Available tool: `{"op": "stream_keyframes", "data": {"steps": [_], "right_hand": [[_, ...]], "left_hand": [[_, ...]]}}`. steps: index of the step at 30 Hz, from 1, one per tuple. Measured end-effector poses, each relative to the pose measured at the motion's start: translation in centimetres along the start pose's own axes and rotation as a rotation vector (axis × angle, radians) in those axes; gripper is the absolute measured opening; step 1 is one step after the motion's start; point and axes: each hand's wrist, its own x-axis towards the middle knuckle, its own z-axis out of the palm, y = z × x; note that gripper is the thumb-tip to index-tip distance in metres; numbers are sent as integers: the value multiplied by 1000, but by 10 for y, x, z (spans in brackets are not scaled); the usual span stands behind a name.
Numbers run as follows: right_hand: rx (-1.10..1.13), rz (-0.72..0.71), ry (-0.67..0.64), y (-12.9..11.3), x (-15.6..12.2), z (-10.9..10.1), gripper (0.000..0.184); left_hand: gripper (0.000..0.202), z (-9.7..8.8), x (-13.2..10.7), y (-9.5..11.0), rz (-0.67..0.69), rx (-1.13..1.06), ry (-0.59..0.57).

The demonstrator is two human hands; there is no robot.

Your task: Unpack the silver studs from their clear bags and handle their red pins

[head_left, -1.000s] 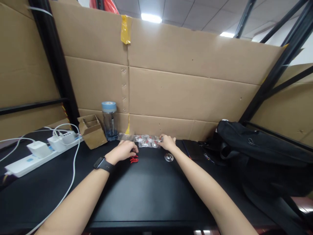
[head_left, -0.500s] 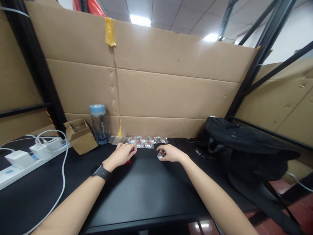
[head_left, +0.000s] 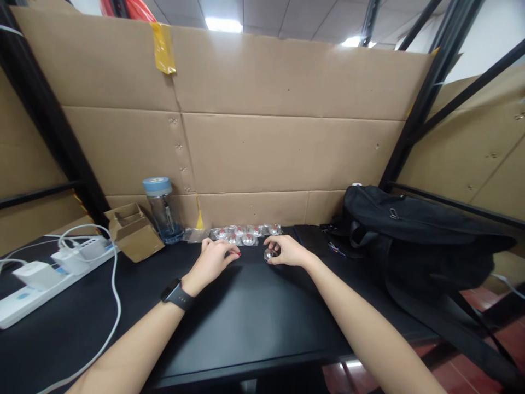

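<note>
My left hand [head_left: 218, 256], with a dark watch [head_left: 177, 294] on the wrist, hovers over the black table with thumb and fingertips pinched together. A tiny red piece [head_left: 239, 254] shows at those fingertips; its kind is too small to tell. To its right, my right hand [head_left: 289, 251] has curled fingers around a small shiny round metal piece [head_left: 269, 255], just above or on the tabletop. The two hands are apart. Behind them lie several clear plastic packets [head_left: 249, 239], each with a shiny round piece and a red part inside.
On the left stand a blue-lidded bottle [head_left: 164, 213], an open cardboard box [head_left: 134, 234] and a white power strip [head_left: 24, 301] with a trailing cable. A black bag [head_left: 426, 241] lies on the right. A cardboard wall [head_left: 250, 153] closes off the back of the black table [head_left: 246, 323].
My left hand has shifted right, nearer the right hand. The red piece seen on the table below it is no longer visible there. My right hand keeps hold of the shiny piece. The view has shifted slightly.
</note>
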Motion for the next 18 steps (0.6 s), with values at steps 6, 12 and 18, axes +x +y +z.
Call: {"op": "stream_keyframes", "data": {"steps": [6, 12, 18], "right_hand": [[0, -32, -37, 1, 0, 0, 46], [11, -143, 81, -18, -5, -3, 38], [249, -307, 355, -64, -12, 16, 52]], "left_hand": [[19, 1, 0, 2, -11, 15, 30], [18, 6, -1, 8, -39, -35, 105], [19, 14, 2, 15, -20, -376, 171]]}}
